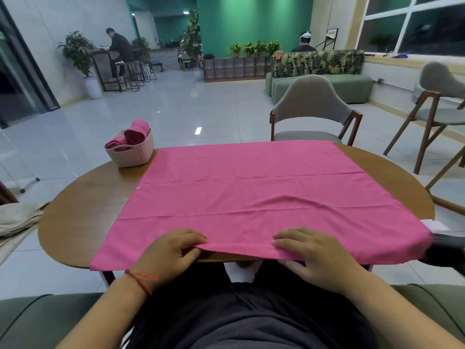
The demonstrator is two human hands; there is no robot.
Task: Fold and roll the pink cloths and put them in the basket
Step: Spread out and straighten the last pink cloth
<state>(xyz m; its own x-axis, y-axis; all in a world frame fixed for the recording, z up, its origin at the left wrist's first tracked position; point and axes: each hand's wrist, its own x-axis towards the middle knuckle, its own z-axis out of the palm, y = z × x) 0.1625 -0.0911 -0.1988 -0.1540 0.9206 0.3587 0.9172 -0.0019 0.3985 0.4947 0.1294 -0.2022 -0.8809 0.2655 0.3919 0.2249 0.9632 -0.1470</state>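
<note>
The wooden table [75, 222] is covered across most of its width by one pink cloth [251, 192], spread flat, its near hem hanging just over the near edge. At the far-left rim a pink woven basket [136, 153] is seen, with rolled cloths [137, 136] standing in it. The near hem is pinched by the left hand [171, 253] and the right hand [312, 258] — fingers [191, 238] laid on top, thumbs tucked beneath, as far as can be judged. The first fold appears to be the step in hand. It would best be done with both hands lifted together and the hem carried straight to the far edge — corners matched, creases smoothed flat before any rolling is begun.
</note>
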